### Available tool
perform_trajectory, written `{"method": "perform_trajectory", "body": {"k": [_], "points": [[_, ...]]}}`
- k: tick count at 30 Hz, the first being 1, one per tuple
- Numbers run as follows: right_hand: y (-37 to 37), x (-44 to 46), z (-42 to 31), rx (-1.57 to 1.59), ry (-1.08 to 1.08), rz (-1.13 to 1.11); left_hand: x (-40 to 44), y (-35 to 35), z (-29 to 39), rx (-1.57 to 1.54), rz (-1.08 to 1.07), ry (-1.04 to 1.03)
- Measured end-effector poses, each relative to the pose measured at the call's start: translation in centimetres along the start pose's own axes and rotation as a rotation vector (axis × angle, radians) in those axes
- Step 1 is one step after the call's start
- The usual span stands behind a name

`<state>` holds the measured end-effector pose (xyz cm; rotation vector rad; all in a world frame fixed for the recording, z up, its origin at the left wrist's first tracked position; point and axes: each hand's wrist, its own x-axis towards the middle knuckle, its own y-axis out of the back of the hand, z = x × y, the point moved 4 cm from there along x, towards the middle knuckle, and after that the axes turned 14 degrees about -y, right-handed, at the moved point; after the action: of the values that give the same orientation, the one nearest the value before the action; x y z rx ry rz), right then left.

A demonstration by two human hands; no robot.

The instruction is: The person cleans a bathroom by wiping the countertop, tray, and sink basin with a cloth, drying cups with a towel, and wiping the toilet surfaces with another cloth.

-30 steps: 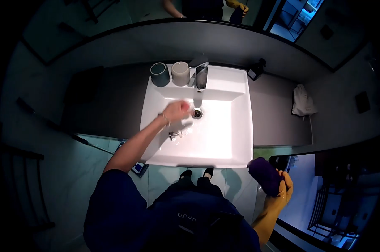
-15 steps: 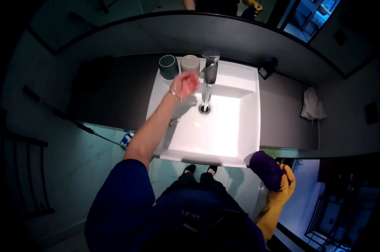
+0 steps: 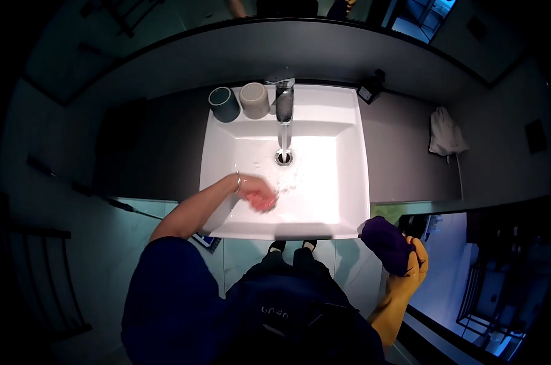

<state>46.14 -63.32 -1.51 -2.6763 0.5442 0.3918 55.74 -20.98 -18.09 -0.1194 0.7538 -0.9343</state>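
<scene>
Inside the white sink (image 3: 324, 213), my bare left hand (image 3: 258, 193) is low over the basin's front left part, fingers curled; whatever they hold, if anything, is hidden. Water runs from the metal faucet (image 3: 284, 103) into the drain (image 3: 284, 157), and splashes lie on the basin floor. The metal piece seen there before is hidden by my left hand or gone from view. My right hand (image 3: 413, 267), in a yellow rubber glove, grips a dark purple cloth (image 3: 386, 244) beside the sink's front right corner.
A dark green cup (image 3: 224, 104) and a beige cup (image 3: 254, 100) stand upside down on the sink's back left ledge. A black bottle (image 3: 370, 86) and a pale cloth pouch (image 3: 446, 131) are on the right counter (image 3: 403, 158). A long pole (image 3: 105, 198) leans at the left.
Water has started flowing from the faucet. My left hand went up beside the cups, then came down to the front of the basin. My right hand still holds the cloth.
</scene>
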Motion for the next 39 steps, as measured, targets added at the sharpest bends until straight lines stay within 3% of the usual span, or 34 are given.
{"method": "perform_trajectory", "body": {"k": [2,4,8,10,12,13,14,16,19,21,22,25,27,28,30,31,32,33,34,35,36,38,39], "points": [[0.9,0.0,0.5,0.015,-0.001,0.044,-0.3,-0.2,-3.6,0.253,-0.076,0.366],[1.2,0.0,0.7,0.026,0.002,0.078,3.1,-1.5,-3.7,0.226,-0.232,0.244],[0.3,-0.6,0.0,0.013,-0.010,0.138,14.6,-5.3,2.0,0.010,-0.050,-0.142],[-0.3,-0.6,-0.9,-0.011,0.030,0.139,17.5,-5.4,7.4,-0.336,0.049,-0.396],[-0.3,-0.7,-1.4,-0.147,0.073,0.177,18.2,-0.1,9.8,-0.726,0.441,-0.634],[0.0,-0.6,-1.3,-0.150,0.076,0.179,17.0,3.2,10.0,-0.846,0.476,-0.749],[0.3,-0.6,-1.3,-0.156,0.119,0.175,16.8,7.5,9.4,-1.171,0.458,-0.832],[0.8,-0.5,-1.4,-0.156,0.158,0.173,13.4,11.5,8.1,-1.225,0.493,-0.861],[1.6,-0.3,-0.7,-0.085,0.078,0.199,8.1,10.7,9.5,-1.213,0.329,-0.869],[1.3,0.3,0.0,0.052,0.013,0.178,6.7,10.4,10.2,-1.370,0.716,-0.867],[1.0,0.5,0.1,0.052,0.005,0.171,5.7,8.8,11.5,-1.241,0.731,-0.814],[-1.2,1.1,-0.1,0.091,-0.024,0.094,3.5,7.2,12.2,-1.316,0.781,-0.714],[-2.8,1.0,-1.0,-0.026,-0.036,0.098,0.3,7.9,11.2,-1.134,0.540,-1.121],[-3.4,0.9,-1.1,-0.127,-0.026,0.105,-1.3,7.5,9.5,-1.142,0.563,-1.114],[-5.0,0.6,-1.4,-0.291,0.070,0.043,-5.5,6.8,5.1,-1.098,0.997,-0.943],[-5.5,0.5,-1.2,-0.226,0.051,-0.006,-7.1,5.6,3.4,-1.100,1.011,-0.945],[-5.9,0.5,-1.1,-0.157,0.038,-0.051,-8.3,3.8,1.3,-0.817,1.017,-0.694],[-6.3,0.4,-1.1,-0.157,0.038,-0.054,-9.2,1.7,-0.8,-0.538,0.997,-0.443],[-7.1,0.0,-1.5,-0.325,0.179,-0.107,-9.7,0.0,-2.5,-0.262,0.951,-0.192],[-8.0,-0.5,-1.7,-0.497,0.319,-0.156,-9.7,-1.4,-3.7,0.010,0.778,-0.002],[-8.3,-0.7,-1.9,-0.504,0.319,-0.152,-9.8,-2.7,-4.8,0.277,0.591,0.179],[-8.9,-0.5,-1.8,-0.197,0.062,-0.179,-7.5,-4.5,-5.8,0.322,0.427,0.219],[-9.1,-0.2,-1.3,-0.044,0.028,-0.220,-5.5,-4.5,-4.8,0.385,0.367,0.117]]}}
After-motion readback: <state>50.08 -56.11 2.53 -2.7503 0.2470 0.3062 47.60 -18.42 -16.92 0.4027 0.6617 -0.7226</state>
